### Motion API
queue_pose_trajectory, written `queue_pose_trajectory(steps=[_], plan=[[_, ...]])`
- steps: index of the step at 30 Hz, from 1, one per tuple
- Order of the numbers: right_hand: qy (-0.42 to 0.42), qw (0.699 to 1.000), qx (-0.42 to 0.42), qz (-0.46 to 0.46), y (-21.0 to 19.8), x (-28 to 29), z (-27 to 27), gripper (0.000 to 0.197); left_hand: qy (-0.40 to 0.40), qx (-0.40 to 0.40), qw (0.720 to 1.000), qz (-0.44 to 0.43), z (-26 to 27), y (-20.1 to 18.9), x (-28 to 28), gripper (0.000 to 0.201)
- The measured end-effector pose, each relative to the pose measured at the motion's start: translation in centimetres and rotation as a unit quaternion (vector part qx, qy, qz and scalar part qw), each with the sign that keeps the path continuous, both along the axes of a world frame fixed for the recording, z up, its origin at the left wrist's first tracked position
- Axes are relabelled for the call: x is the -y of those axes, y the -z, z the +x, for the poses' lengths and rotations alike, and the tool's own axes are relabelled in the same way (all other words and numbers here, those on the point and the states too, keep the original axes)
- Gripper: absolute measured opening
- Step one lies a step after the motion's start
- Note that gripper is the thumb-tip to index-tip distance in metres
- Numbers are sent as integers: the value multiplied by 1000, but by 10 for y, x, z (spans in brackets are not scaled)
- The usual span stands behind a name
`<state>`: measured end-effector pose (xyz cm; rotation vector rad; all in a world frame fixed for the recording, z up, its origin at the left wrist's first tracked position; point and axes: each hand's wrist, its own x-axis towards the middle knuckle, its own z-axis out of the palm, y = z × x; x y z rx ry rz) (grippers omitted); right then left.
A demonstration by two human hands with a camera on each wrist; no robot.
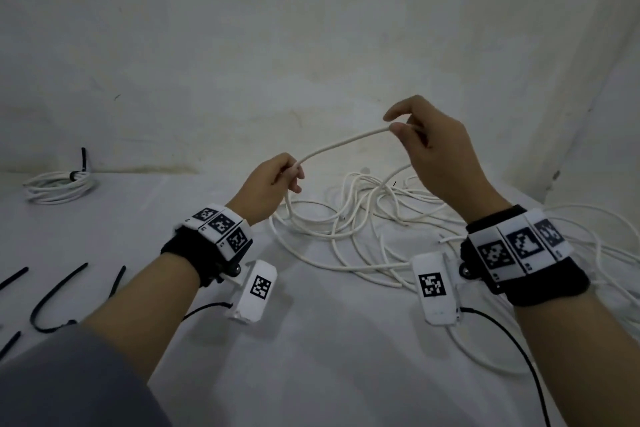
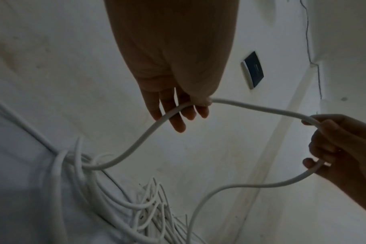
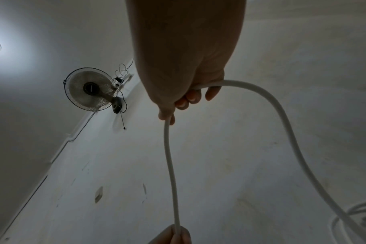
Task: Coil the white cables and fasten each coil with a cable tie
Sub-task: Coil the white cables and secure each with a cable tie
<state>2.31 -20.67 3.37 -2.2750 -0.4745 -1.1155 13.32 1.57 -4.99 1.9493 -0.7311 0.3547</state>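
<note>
While the left hand [image 1: 273,184] pinches the white cable [image 1: 343,142], the right hand [image 1: 436,156] grips it farther along.

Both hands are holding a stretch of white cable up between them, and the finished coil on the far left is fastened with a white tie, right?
Not quite: the tie on the finished coil is black, as the head view shows. The rest holds: the left hand and right hand hold a stretch of white cable between them.
</note>
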Motion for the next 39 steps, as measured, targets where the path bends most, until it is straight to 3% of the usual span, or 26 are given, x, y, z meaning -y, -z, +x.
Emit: queue_pose_trajectory(steps=[6, 9, 12, 14, 18, 21, 24, 28, 32, 36, 39], plan=[[34, 994, 75, 69, -4, 2, 6, 10, 39, -47, 998, -35, -1, 7, 3, 30], [84, 996, 26, -17, -4, -1, 8, 11, 35, -81, 994, -71, 0, 6, 3, 29], [148, 971, -57, -178, 3, -17, 13, 17, 41, -78, 994, -62, -2, -3, 5, 30], [119, 962, -116, -216, 12, -33, 19, 20, 64, -52, 996, -22, -7, -10, 12, 30], [47, 980, -148, -123, 15, -49, 32, 22, 101, -35, 994, -18, -10, -15, 21, 26], [54, 994, -93, -17, 3, -43, 31, 22, 109, -38, 993, 16, -5, -6, 17, 23], [78, 996, -31, 26, -8, -37, 25, 22, 119, -51, 987, 93, 0, 14, 13, 26], [83, 995, 5, 51, -12, -24, 19, 22, 67, -22, 987, 144, 8, 29, 6, 35], [49, 994, -2, 95, -5, -15, 3, 22, 27, -22, 987, 157, 14, 28, 3, 29], [7, 986, -123, 109, 0, -6, -11, 24, -16, 8, 990, 143, 18, 25, 4, 20], [12, 961, -277, 25, 3, -9, -15, 29, -84, 29, 995, 36, 24, 25, 5, 14]])
